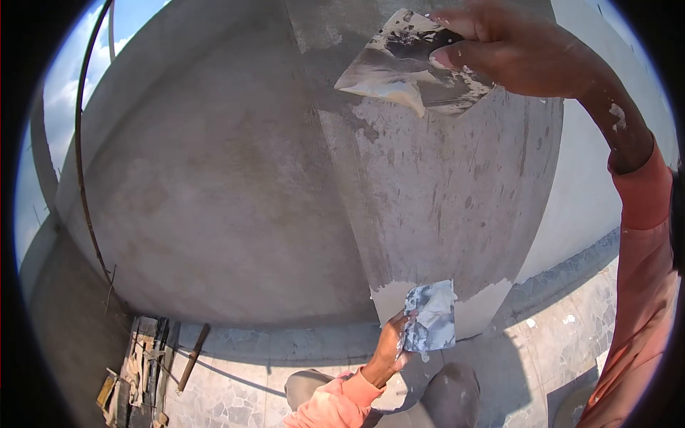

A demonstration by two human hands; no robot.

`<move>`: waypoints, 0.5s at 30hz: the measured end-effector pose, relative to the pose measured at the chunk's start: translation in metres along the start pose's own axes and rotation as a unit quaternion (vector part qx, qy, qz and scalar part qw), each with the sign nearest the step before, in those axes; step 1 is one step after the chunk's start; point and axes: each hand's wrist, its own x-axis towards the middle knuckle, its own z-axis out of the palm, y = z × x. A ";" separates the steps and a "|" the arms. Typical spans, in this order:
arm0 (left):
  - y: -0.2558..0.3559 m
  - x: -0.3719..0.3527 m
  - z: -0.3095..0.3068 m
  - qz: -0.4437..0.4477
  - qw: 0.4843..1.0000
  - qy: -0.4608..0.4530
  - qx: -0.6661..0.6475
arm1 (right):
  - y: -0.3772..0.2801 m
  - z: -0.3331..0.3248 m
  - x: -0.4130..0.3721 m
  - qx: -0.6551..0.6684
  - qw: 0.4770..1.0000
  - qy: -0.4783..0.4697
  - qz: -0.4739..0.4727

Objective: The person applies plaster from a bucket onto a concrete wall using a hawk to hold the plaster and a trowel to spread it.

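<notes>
High at the upper right, my right hand (499,53) grips a wide flat metal plate (421,68) smeared with whitish putty, its thumb on the near face. The plate is in front of the grey wall (457,192), and whether it touches the wall I cannot tell. Lower down, my left hand (391,344) holds a smaller square plate (432,317) by its left edge, with a lump of white putty on it. Behind that plate, the wall's bottom carries a pale coated patch (481,310).
Wooden pieces (143,367) and a brown stick (193,357) lie at the lower left. A thin dark rod (80,150) curves up the left side. White wall (589,171) adjoins on the right. My knees are above the tiled floor (235,396).
</notes>
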 end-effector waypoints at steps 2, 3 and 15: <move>0.005 -0.002 -0.002 0.000 0.999 -0.036 -0.017 | -0.054 -0.027 0.009 -0.014 0.999 0.041 0.031; 0.007 -0.005 -0.008 -0.001 0.997 -0.067 -0.034 | -0.059 -0.028 0.012 -0.045 0.997 0.066 0.004; 0.035 -0.043 -0.021 0.014 0.998 -0.042 -0.041 | -0.030 0.069 0.071 -0.334 0.873 0.220 -0.278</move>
